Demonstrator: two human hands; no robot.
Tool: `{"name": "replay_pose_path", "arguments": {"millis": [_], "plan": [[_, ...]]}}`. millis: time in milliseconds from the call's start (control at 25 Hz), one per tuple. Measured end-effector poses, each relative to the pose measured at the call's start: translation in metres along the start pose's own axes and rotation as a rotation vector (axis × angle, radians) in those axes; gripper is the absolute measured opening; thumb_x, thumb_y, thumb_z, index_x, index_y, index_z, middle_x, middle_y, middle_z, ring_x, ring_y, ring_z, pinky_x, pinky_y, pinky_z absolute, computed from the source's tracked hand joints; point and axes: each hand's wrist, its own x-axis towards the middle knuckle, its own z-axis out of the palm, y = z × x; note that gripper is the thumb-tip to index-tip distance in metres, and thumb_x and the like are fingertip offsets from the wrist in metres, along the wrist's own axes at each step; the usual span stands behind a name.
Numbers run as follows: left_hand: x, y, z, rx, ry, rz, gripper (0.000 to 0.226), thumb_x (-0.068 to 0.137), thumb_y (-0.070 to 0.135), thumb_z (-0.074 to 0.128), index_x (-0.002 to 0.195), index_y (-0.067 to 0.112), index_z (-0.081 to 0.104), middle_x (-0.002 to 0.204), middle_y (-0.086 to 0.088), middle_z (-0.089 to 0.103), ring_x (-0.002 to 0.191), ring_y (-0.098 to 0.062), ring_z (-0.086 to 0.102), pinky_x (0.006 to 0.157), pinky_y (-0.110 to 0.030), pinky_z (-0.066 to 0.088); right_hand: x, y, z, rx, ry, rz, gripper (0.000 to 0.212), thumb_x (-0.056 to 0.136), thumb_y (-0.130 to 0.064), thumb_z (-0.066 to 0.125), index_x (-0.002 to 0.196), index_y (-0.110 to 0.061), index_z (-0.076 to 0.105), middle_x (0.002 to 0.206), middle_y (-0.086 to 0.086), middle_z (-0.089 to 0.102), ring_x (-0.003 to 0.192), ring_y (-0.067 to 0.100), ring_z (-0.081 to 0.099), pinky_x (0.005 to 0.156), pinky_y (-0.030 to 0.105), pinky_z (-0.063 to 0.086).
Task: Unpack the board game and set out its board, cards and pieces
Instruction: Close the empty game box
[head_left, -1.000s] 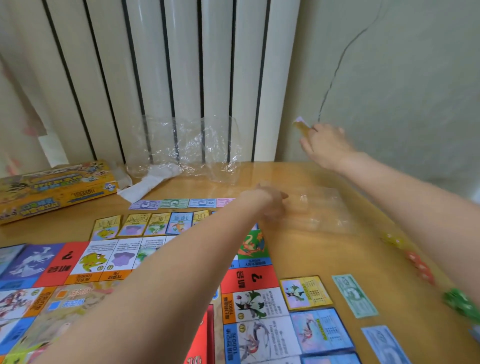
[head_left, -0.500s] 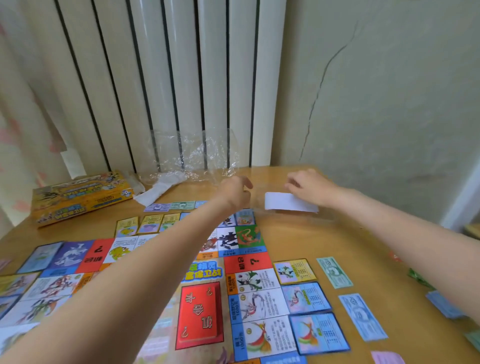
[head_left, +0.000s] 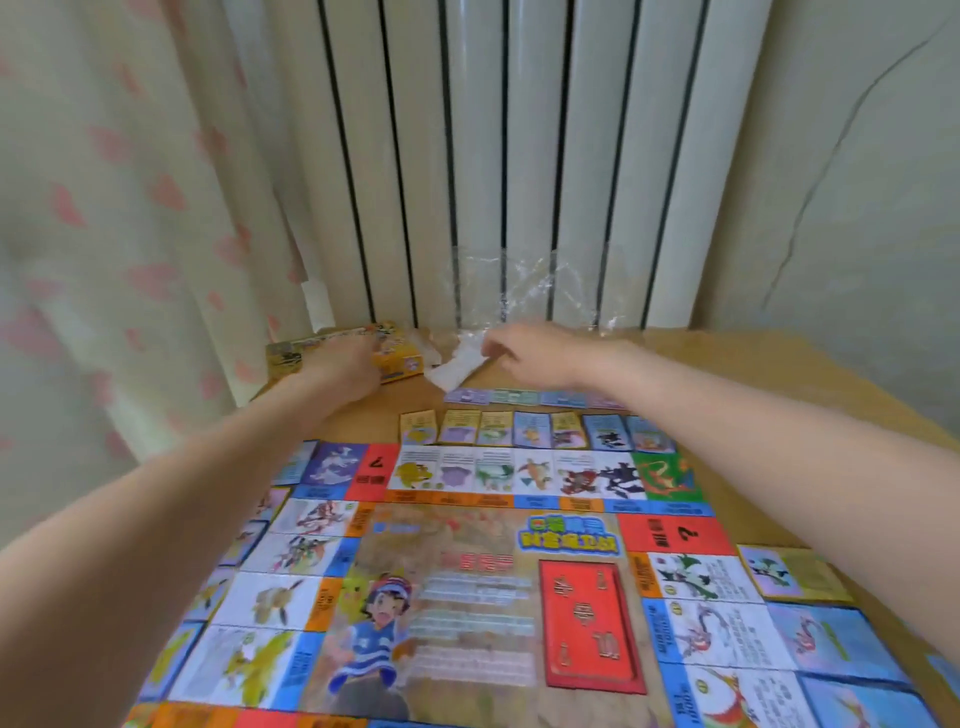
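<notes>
Head view: left hand (head_left: 347, 370) rests on the game box (head_left: 363, 349); its grip cannot be determined. Right hand (head_left: 535, 349), just right of the box, pinches a white paper (head_left: 454, 366). Paper is light and limp; hold by an edge.

head-worn wide view, looking forward and down, close over table (head_left: 753, 364)

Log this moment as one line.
left hand on game box | right hand at white paper | board laid out
</notes>
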Motion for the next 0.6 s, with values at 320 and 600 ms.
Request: {"name": "replay_pose_path", "arguments": {"millis": [320, 600], "plan": [[0.031, -0.059, 0.038, -0.007, -0.126, -0.004, 0.050, 0.091, 0.014, 0.044, 0.140, 0.013, 0.034, 0.131, -0.014, 0.051, 0.114, -0.032, 0.053, 0.091, -0.039, 0.048, 0.124, -0.064, 0.069, 0.359, -0.053, 0.258, 0.048, 0.088, -0.003, 0.044, 0.136, -0.006, 0.037, 0.129, 0.015, 0.049, 0.121, 0.031, 0.048, 0.099, 0.030, 0.039], [0.029, -0.061, 0.049, 0.034, -0.097, -0.060, 0.057, 0.090, 0.012, 0.047, 0.143, 0.015, 0.025, 0.138, -0.023, 0.031, 0.121, -0.045, 0.042, 0.097, -0.049, 0.043, 0.135, -0.082, 0.055, 0.545, 0.077, 0.395, 0.039, 0.086, -0.010, 0.060, 0.124, -0.009, 0.047, 0.117, 0.012, 0.053, 0.101, 0.024, 0.057, 0.077, 0.025, 0.048]]}}
